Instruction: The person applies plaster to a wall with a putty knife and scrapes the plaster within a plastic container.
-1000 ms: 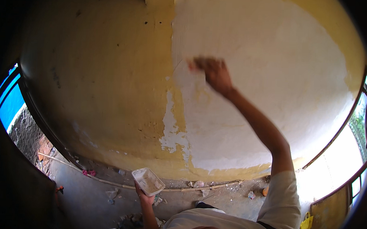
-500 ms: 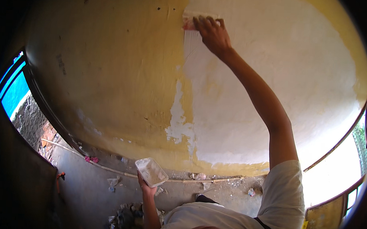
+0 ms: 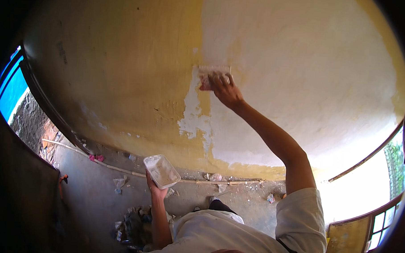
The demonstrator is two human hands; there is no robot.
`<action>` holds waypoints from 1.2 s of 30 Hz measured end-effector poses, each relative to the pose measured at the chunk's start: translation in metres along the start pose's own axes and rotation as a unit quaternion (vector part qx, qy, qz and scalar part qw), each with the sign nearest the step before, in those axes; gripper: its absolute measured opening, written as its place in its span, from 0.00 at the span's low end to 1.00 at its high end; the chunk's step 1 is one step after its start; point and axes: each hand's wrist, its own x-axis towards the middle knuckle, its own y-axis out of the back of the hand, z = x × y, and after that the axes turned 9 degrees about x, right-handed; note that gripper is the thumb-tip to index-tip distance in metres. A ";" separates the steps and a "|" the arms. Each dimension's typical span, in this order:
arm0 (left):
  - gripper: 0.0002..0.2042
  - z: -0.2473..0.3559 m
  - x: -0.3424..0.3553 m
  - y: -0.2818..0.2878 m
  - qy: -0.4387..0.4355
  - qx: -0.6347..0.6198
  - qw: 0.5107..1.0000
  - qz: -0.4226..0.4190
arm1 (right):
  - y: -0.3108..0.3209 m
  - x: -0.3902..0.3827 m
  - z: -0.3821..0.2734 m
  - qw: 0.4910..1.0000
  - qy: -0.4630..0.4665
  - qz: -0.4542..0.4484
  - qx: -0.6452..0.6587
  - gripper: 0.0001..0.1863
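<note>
My right hand [image 3: 226,89] is closed on a wide scraper [image 3: 206,82] with a reddish, smeared body, pressed against the wall. The scraper lies at the border between the bare yellow paint [image 3: 124,74] and the white putty coat [image 3: 293,71] covering the wall's right part. Just below it, a ragged white patch [image 3: 190,115] shows on the yellow. Lower down, away from the wall, my left hand [image 3: 157,190] grips a white rectangular tub [image 3: 154,163] from beneath. Whitish residue coats the tub's inside; its putty is hard to make out.
A long bamboo pole [image 3: 125,170] lies on the floor along the wall's foot, among scraps and crumbs. Crumpled plastic [image 3: 119,182] and a dark heap [image 3: 136,227] lie at the lower left. Openings stand at both sides, the right one [image 3: 356,185] very bright.
My right hand has brought the scraper down the wall along the yellow-white border. My left hand still holds the tub, and the view has shifted slightly.
</note>
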 end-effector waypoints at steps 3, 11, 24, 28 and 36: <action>0.32 -0.004 0.004 -0.003 0.011 -0.009 1.000 0.007 | -0.027 -0.050 -0.028 0.999 0.024 -0.022 0.011 0.31; 0.32 -0.014 0.008 0.013 0.001 0.016 1.000 -0.007 | -0.019 -0.093 -0.085 0.979 -0.043 -0.055 0.192 0.30; 0.30 -0.010 0.025 0.009 -0.007 0.001 1.000 -0.011 | -0.061 -0.046 -0.006 0.997 -0.008 -0.072 0.031 0.32; 0.30 -0.011 0.025 0.004 -0.012 0.014 0.999 0.031 | -0.092 -0.109 -0.055 0.991 -0.028 -0.087 0.102 0.30; 0.31 -0.010 0.007 0.039 -0.028 0.015 0.999 0.018 | -0.014 -0.084 -0.072 0.963 -0.120 -0.004 0.240 0.27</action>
